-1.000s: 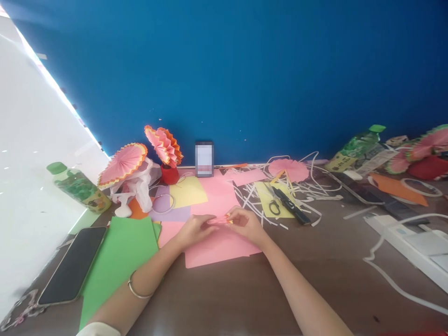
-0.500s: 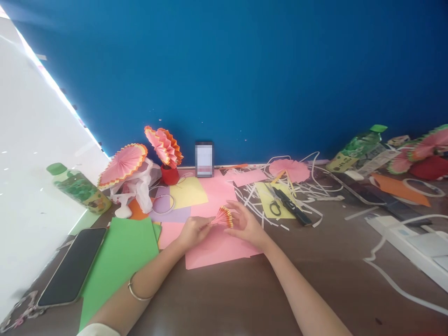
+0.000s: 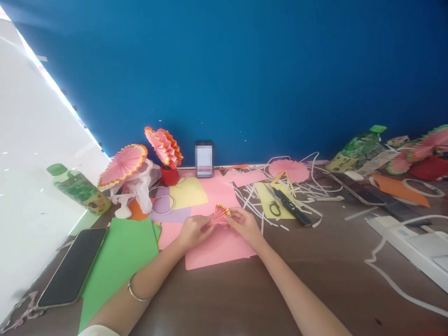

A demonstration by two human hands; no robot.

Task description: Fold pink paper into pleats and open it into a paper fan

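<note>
A small pleated paper fan [image 3: 220, 214], pink with a yellow and orange edge, is held above pink paper sheets [image 3: 217, 254]. My left hand [image 3: 195, 232] pinches its narrow end. At the fan's wide edge, my right hand [image 3: 247, 227] has thumb and fingers closed on the right side of the pleats. Beyond the hands lie a yellow sheet [image 3: 189, 192] and a purple sheet [image 3: 178, 215] with a ring-shaped bangle [image 3: 163, 205]. Scissors [image 3: 275, 205] and a black cutter-like tool [image 3: 292, 207] rest on another yellow sheet to the right.
Green paper [image 3: 119, 261] and a dark phone [image 3: 73, 266] lie at left, near a bottle [image 3: 79, 189]. Folded paper flowers [image 3: 164, 144] stand behind. A small screen [image 3: 204, 160] leans on the blue wall. White paper strips [image 3: 252, 200] and a power strip [image 3: 406, 238] are at right.
My right hand has moved in and closed on the fan's outer edge, where it was more open before. The fan looks slightly turned and spread. My left hand keeps its hold.
</note>
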